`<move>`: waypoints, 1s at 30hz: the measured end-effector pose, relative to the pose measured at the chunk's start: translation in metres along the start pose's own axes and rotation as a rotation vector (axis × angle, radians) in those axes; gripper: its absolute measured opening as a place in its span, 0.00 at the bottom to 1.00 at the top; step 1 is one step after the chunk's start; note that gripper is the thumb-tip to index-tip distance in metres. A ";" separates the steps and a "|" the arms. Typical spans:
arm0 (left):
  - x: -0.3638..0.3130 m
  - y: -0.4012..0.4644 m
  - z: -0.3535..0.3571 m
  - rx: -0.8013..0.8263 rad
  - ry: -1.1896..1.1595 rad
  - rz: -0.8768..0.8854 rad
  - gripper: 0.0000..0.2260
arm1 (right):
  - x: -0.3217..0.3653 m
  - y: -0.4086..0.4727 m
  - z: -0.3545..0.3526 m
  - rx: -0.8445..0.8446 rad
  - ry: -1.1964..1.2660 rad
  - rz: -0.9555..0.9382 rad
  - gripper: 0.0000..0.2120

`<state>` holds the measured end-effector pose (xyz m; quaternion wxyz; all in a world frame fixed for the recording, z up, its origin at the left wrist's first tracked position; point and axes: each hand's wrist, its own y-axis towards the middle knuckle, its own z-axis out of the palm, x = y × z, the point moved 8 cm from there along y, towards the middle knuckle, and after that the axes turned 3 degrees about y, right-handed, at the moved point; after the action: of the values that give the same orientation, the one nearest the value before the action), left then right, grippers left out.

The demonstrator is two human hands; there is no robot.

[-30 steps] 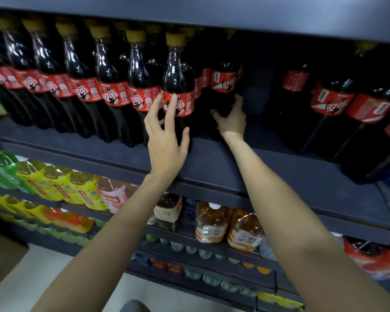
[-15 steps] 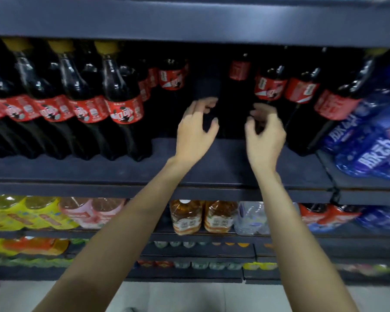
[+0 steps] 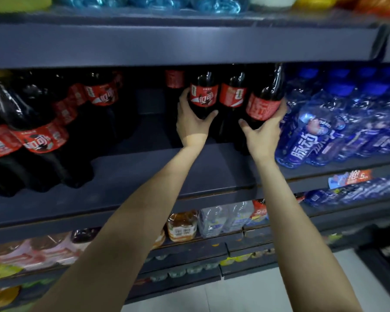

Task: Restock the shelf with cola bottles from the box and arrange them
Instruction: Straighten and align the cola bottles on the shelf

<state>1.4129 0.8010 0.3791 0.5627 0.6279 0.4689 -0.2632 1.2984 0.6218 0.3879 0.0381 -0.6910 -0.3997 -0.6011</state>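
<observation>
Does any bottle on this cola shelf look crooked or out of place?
Yes. The cola bottle in the right hand leans left, beside the blue bottles. The other colas stand upright.

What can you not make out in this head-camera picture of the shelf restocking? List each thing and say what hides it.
- Cap of the cola bottle in the right hand: hidden behind the shelf above, head view.
- Base of the cola bottle in the left hand: covered by that hand.
- The box: outside the frame.
- Bottles at the back of the gap: too dark.
</observation>
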 end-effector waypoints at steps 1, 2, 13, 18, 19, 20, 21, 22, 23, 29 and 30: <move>0.003 -0.002 -0.008 -0.008 -0.005 0.013 0.38 | 0.000 -0.002 -0.001 -0.004 0.014 0.004 0.46; 0.007 -0.005 -0.020 -0.024 -0.015 0.035 0.38 | 0.001 -0.004 -0.001 0.006 0.036 -0.014 0.46; 0.049 -0.004 -0.171 -0.255 0.192 0.050 0.38 | 0.062 -0.058 0.110 0.460 0.372 -0.075 0.46; 0.050 -0.001 -0.181 -0.282 0.251 0.070 0.37 | 0.081 -0.066 0.146 0.453 0.363 -0.078 0.48; 0.049 -0.001 -0.179 -0.274 0.274 0.083 0.37 | 0.084 -0.068 0.152 0.468 0.353 -0.081 0.48; 0.048 -0.001 -0.178 -0.265 0.296 0.091 0.37 | 0.086 -0.071 0.158 0.492 0.350 -0.091 0.48; 0.047 -0.002 -0.176 -0.259 0.314 0.096 0.37 | 0.089 -0.074 0.163 0.514 0.356 -0.102 0.48; 0.046 -0.003 -0.176 -0.255 0.332 0.098 0.36 | 0.091 -0.076 0.167 0.528 0.367 -0.110 0.48; 0.045 -0.004 -0.175 -0.254 0.357 0.095 0.36 | 0.092 -0.078 0.170 0.538 0.378 -0.110 0.47; 0.034 -0.008 -0.190 -0.285 0.593 0.059 0.38 | 0.081 -0.080 0.168 0.622 0.449 -0.038 0.43; 0.031 -0.009 -0.192 -0.289 0.609 0.047 0.38 | 0.077 -0.080 0.166 0.630 0.457 -0.035 0.43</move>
<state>1.3801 0.9924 0.3923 0.4859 0.6021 0.6333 0.0186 1.3805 0.8036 0.3750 0.3261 -0.4868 -0.5577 -0.5879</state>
